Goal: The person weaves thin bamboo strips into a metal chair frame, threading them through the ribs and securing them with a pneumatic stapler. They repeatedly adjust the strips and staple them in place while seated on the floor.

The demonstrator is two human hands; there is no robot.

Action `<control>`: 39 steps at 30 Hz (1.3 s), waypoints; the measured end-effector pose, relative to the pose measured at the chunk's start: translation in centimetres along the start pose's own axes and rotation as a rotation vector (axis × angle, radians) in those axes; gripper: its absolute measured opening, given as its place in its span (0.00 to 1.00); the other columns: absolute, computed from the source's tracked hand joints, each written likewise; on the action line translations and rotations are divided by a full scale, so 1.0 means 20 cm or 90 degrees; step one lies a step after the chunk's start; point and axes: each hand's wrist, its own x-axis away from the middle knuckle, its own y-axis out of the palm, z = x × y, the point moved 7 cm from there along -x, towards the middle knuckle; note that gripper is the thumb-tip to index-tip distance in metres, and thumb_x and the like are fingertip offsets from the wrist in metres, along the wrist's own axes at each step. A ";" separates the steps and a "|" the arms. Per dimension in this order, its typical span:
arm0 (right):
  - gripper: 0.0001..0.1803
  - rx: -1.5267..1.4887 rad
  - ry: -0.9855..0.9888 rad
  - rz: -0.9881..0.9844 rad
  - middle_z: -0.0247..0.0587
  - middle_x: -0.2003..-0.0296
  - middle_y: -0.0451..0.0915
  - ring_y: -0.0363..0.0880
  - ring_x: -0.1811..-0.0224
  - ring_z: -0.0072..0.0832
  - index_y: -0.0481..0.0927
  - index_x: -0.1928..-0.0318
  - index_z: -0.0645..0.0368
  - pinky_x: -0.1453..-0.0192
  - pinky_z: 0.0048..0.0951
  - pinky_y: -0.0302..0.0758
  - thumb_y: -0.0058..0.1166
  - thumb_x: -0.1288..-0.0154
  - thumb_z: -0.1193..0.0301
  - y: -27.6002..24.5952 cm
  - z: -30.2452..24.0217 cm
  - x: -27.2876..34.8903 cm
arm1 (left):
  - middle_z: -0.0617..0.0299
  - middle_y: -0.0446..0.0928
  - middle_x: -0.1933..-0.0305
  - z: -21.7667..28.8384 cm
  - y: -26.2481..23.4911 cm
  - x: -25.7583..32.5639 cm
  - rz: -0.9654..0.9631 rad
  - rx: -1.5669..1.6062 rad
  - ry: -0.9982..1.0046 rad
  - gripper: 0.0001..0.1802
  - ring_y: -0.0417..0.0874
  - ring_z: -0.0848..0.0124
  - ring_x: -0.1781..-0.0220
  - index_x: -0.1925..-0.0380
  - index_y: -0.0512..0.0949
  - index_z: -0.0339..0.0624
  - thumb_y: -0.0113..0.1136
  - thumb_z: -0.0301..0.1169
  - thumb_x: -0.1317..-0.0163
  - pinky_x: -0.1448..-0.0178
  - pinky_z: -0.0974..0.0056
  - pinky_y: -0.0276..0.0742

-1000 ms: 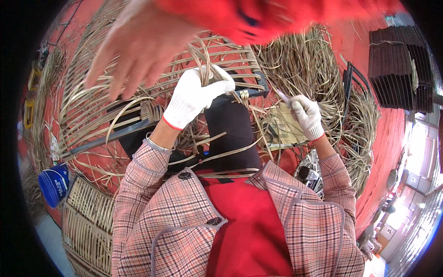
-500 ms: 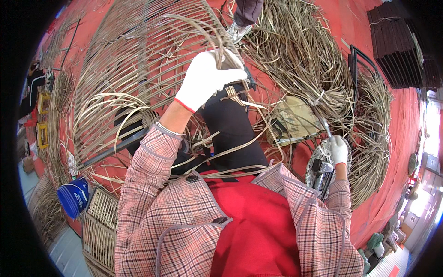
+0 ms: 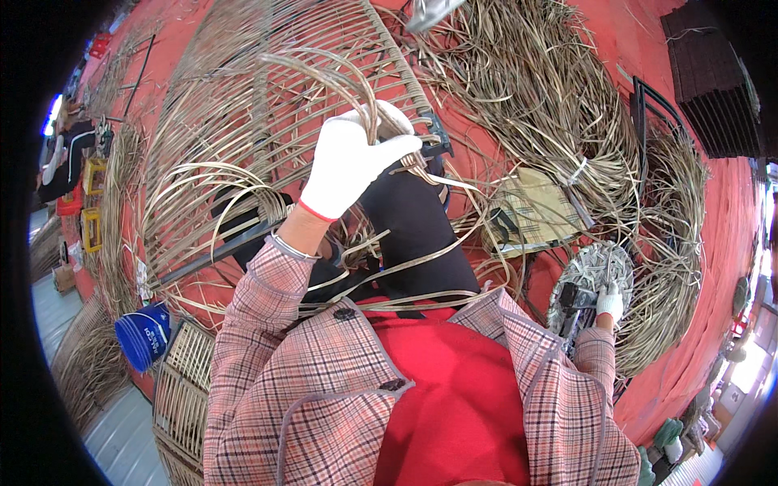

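My left hand (image 3: 348, 162), in a white glove, is closed round a few bent rattan-like strips (image 3: 324, 77) at the edge of a large woven frame (image 3: 267, 97). The strips arc up out of the grip toward the left. Just beyond the fingers is the frame's dark corner (image 3: 438, 138). My right hand (image 3: 609, 303), also gloved, is at the lower right over a round, silvery tray (image 3: 596, 259). Its fingers are curled, and what they hold is too small to make out. Beside it in the tray sits a black-and-grey tool (image 3: 571, 300).
Bundled strips (image 3: 527, 97) pile up at the far right. A yellowish sack (image 3: 531, 211) lies before them. Dark stacked panels (image 3: 713, 89) stand beyond. At left are a blue bucket (image 3: 143, 336) and a woven panel (image 3: 185, 381). Another person's shoe (image 3: 433, 12) shows at the top.
My right hand has lowered toward the tray. My left hand keeps its grip on the strips. At the top, the other person's leg has moved mostly out of view.
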 end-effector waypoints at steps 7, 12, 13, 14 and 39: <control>0.23 -0.091 -0.020 0.150 0.52 0.48 0.80 0.82 0.49 0.49 0.78 0.40 0.48 0.47 0.48 0.78 0.59 0.32 0.55 -0.44 -0.16 0.22 | 0.65 0.86 0.68 -0.04 0.04 -0.09 -0.011 0.039 -0.017 0.08 0.85 0.79 0.66 0.64 0.84 0.39 0.73 0.27 0.41 0.60 0.70 0.81; 0.27 -0.138 -0.098 0.133 0.50 0.50 0.79 0.79 0.48 0.50 0.76 0.38 0.50 0.45 0.48 0.77 0.64 0.36 0.60 -0.46 -0.32 0.63 | 0.63 0.86 0.67 -0.03 0.04 -0.10 -0.014 0.075 0.026 0.08 0.86 0.78 0.65 0.64 0.84 0.38 0.73 0.25 0.41 0.59 0.70 0.81; 0.30 -0.146 -0.065 0.088 0.51 0.49 0.78 0.79 0.47 0.50 0.75 0.36 0.48 0.44 0.48 0.77 0.65 0.37 0.58 -0.42 -0.31 0.69 | 0.64 0.85 0.67 -0.03 0.04 -0.11 -0.006 0.066 0.035 0.07 0.85 0.77 0.65 0.64 0.83 0.38 0.72 0.24 0.41 0.58 0.70 0.81; 0.34 -0.155 -0.032 0.041 0.52 0.49 0.78 0.78 0.46 0.51 0.74 0.33 0.47 0.43 0.48 0.76 0.66 0.39 0.56 -0.36 -0.32 0.75 | 0.64 0.85 0.67 -0.03 0.04 -0.11 -0.003 0.057 0.038 0.06 0.85 0.76 0.65 0.64 0.83 0.38 0.71 0.23 0.41 0.58 0.69 0.81; 0.06 -0.901 0.163 -0.128 0.28 0.80 0.76 0.69 0.86 0.17 0.78 0.63 0.57 0.81 0.23 0.65 0.64 0.35 0.76 -0.55 -0.60 0.64 | 0.64 0.85 0.68 -0.01 -0.01 0.10 -0.038 0.015 0.015 0.07 0.85 0.75 0.64 0.67 0.82 0.38 0.73 0.22 0.44 0.56 0.68 0.81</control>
